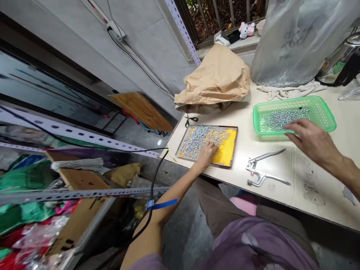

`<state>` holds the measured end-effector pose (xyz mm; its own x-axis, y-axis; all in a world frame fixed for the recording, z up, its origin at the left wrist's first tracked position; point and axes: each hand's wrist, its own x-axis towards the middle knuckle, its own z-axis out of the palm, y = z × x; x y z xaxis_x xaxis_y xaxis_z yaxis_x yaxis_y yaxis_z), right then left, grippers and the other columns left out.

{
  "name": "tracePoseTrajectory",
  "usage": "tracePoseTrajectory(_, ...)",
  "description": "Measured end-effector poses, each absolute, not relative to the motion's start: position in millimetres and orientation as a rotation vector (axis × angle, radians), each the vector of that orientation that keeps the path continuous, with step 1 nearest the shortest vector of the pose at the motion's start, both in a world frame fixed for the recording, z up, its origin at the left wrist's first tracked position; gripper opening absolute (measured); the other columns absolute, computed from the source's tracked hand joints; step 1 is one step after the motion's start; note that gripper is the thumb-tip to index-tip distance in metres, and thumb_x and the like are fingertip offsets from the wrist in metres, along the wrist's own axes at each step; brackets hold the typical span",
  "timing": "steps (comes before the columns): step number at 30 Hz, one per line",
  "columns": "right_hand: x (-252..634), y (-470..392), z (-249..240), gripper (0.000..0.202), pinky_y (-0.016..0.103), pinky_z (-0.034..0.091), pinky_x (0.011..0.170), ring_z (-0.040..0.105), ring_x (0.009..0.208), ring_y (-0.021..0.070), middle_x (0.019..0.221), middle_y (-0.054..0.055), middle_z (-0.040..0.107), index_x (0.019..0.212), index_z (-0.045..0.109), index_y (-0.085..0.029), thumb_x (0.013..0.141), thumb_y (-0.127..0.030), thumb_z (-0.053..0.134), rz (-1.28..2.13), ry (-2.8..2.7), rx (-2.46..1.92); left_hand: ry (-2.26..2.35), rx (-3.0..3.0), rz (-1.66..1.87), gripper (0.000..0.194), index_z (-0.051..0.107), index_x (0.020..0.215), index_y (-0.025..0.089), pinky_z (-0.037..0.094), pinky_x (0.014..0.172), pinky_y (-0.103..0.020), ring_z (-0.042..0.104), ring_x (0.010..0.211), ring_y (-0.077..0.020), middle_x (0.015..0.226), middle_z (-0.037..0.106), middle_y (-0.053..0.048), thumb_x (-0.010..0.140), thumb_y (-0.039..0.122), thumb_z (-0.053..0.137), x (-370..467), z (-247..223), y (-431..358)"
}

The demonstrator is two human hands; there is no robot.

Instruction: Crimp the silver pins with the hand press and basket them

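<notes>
My left hand [207, 154] rests in a shallow tray [234, 148] with a yellow bottom, its fingers curled down at a heap of small silvery metal pins [194, 140] that look like screws or rivets. Whatever its fingertips hold is hidden. Over the front right of a green plastic basket [323, 112] hovers my right hand [309, 140], thumb and fingers apart, nothing visible between them. More such metal pieces [284, 118] lie inside the basket. Hand pliers [260, 174] with spread handles lie on the table between tray and basket.
Behind the tray stands a crumpled brown paper bag [218, 78]; small scissors [190, 120] lie left of it. A large clear plastic bag [284, 48], a cloth [292, 90] and a kettle [341, 60] are at the back. A black cable [153, 180] hangs near my left arm.
</notes>
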<state>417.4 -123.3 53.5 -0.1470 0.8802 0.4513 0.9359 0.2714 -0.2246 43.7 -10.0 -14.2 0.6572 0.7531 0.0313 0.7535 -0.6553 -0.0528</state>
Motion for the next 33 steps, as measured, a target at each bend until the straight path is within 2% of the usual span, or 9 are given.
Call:
tracePoseTrajectory(4, 388.8, -182.5, 32.0, 0.028, 0.034, 0.055, 0.07, 0.066, 0.079, 0.0203, 0.093, 0.008, 0.067, 0.103, 0.066, -0.022, 0.1, -0.032, 0.04, 0.22, -2.073, -1.517, -1.175, -2.843, 0.107, 0.022, 0.068, 0.085, 0.015, 0.043, 0.075, -0.034, 0.051, 0.09, -0.0238, 0.087, 0.062, -0.011, 0.096, 0.019, 0.049, 38.2, -17.9, -8.8)
tracePoseTrajectory(8, 372.1, -218.2, 11.6, 0.035, 0.031, 0.056, 0.066, 0.067, 0.076, 0.0186, 0.087, 0.007, 0.066, 0.095, 0.067, -0.02, 0.101, -0.031, 0.034, 0.451, -2.101, -1.57, -1.183, -2.848, 0.102, 0.024, 0.067, 0.082, 0.015, 0.044, 0.075, -0.035, 0.052, 0.09, -0.0248, 0.085, 0.062, -0.011, 0.096, 0.018, 0.048, 35.9, -18.9, -8.2)
tracePoseTrajectory(17, 368.0, -224.7, -22.1, 0.037, 0.029, 0.053, 0.064, 0.066, 0.074, 0.0172, 0.087, 0.006, 0.066, 0.097, 0.065, -0.02, 0.103, -0.031, 0.031, 0.362, -2.122, -1.589, -1.5, -2.79, 0.028, 0.016, 0.067, 0.074, 0.016, 0.048, 0.08, -0.037, 0.056, 0.094, -0.0261, 0.087, 0.065, -0.012, 0.087, 0.016, 0.059, 46.4, -8.9, -10.1)
tracePoseTrajectory(20, 366.7, -224.8, -28.5, 0.035, 0.028, 0.05, 0.06, 0.064, 0.073, 0.017, 0.086, 0.007, 0.065, 0.096, 0.065, -0.019, 0.102, -0.029, 0.033, 0.321, -2.138, -1.61, -1.595, -2.846, -0.179, 0.014, 0.066, 0.07, 0.017, 0.048, 0.08, -0.035, 0.058, 0.091, -0.024, 0.084, 0.066, -0.01, 0.084, 0.014, 0.06, 55.7, 5.9, -20.4)
tracePoseTrajectory(22, 366.2, -224.6, -30.0, 0.033, 0.027, 0.049, 0.059, 0.063, 0.072, 0.0168, 0.085, 0.006, 0.064, 0.093, 0.066, -0.019, 0.102, -0.027, 0.035, 0.312, -2.157, -1.627, -1.757, -2.939, -0.395, 0.011, 0.066, 0.071, 0.017, 0.049, 0.075, -0.031, 0.06, 0.08, -0.0197, 0.077, 0.067, -0.006, 0.081, 0.016, 0.062, 66.8, 15.4, -36.4)
tracePoseTrajectory(25, 365.6, -223.6, -28.2, 0.029, 0.027, 0.047, 0.061, 0.062, 0.074, 0.0172, 0.084, 0.006, 0.062, 0.091, 0.066, -0.018, 0.1, -0.023, 0.039, 0.332, -2.206, -1.654, -2.214, -3.171, -0.595, 0.012, 0.068, 0.073, 0.017, 0.047, 0.056, -0.023, 0.056, 0.06, -0.0126, 0.067, 0.065, -0.001, 0.078, 0.027, 0.065, 89.3, 22.0, -71.8)
tracePoseTrajectory(29, 364.3, -223.1, -21.7, 0.024, 0.027, 0.044, 0.061, 0.06, 0.074, 0.0174, 0.083, 0.006, 0.061, 0.091, 0.066, -0.017, 0.098, -0.021, 0.044, 0.387, -2.241, -1.723, -2.889, -3.253, -0.543, 0.024, 0.065, 0.071, 0.014, 0.037, 0.039, -0.018, 0.045, 0.043, -0.0062, 0.06, 0.061, 0.002, 0.071, 0.037, 0.071, 118.9, 12.1, -114.3)
tracePoseTrajectory(33, 362.3, -224.5, -15.1, 0.023, 0.026, 0.04, 0.06, 0.058, 0.074, 0.0163, 0.086, 0.006, 0.061, 0.095, 0.066, -0.017, 0.098, -0.02, 0.043, 0.422, -2.251, -1.755, -3.199, -3.041, -0.549, 0.027, 0.062, 0.067, 0.014, 0.025, 0.033, -0.016, 0.035, 0.035, -0.0034, 0.049, 0.053, 0.006, 0.069, 0.038, 0.073, 133.3, -2.9, -130.9)
